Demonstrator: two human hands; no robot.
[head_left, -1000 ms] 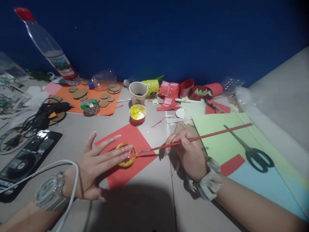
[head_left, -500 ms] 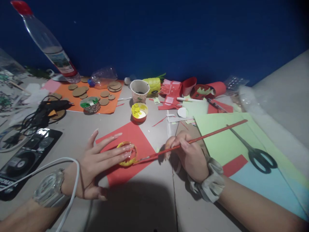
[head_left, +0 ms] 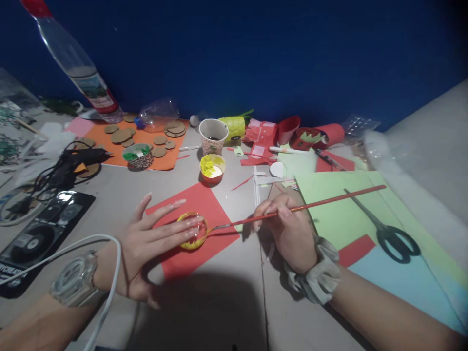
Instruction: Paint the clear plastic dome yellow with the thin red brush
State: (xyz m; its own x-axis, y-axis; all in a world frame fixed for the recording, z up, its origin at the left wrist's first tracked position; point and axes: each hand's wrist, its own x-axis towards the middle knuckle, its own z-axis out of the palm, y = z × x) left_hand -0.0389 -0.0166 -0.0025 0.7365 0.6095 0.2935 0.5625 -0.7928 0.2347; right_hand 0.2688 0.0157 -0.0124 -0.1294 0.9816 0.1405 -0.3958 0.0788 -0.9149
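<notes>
My left hand (head_left: pixel 149 243) lies with spread fingers, two fingertips resting on a round clear piece with a yellow-painted rim (head_left: pixel 193 243). That piece lies on a sheet of red paper (head_left: pixel 219 214). Pinched in my right hand (head_left: pixel 287 229) is a long red paintbrush (head_left: pixel 329 200), its yellow-tipped bristles touching the right side of the rim. Beyond the paper stands a small red tub of yellow paint (head_left: pixel 212 170). Just behind it is a patterned paper cup (head_left: pixel 214 136) with dark liquid inside. My left fingers hide part of the round piece.
A white cable (head_left: pixel 109 297) loops across my left wrist. Black scissors (head_left: pixel 397 243) lie on green and blue paper at right. Cardboard discs (head_left: pixel 122 135) sit on orange paper, near a tall bottle (head_left: pixel 91 87). A glue gun (head_left: pixel 86 155) and black packaging (head_left: pixel 40 239) are at left.
The brush tip dipped to the rim's lower right, then came back up to its right side, the handle tilting with it. My left hand stays on the round piece.
</notes>
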